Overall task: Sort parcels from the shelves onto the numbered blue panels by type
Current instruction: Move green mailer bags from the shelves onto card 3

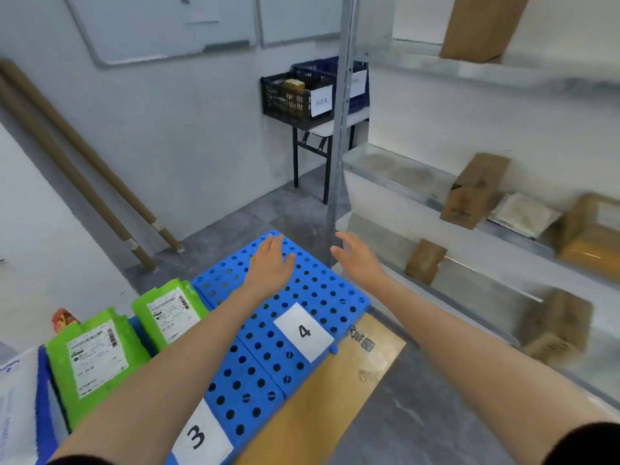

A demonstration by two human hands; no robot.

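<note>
The small cardboard box (425,261) on the low shelf (476,280) at three o'clock is probably light and stiff, though blur hides detail; take it by opposite sides. The left hand (270,263) hovers above panel 4 (322,290), the right hand (357,258) just beside it, each grip spread wide and empty.

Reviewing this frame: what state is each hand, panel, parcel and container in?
panel 4: no parcel visible on it.
left hand: open, holds nothing, over panel 4.
right hand: open, holds nothing.
green parcels: lying flat, labels up.
brown box: leaning, untouched.
black crate: holds items.
</note>
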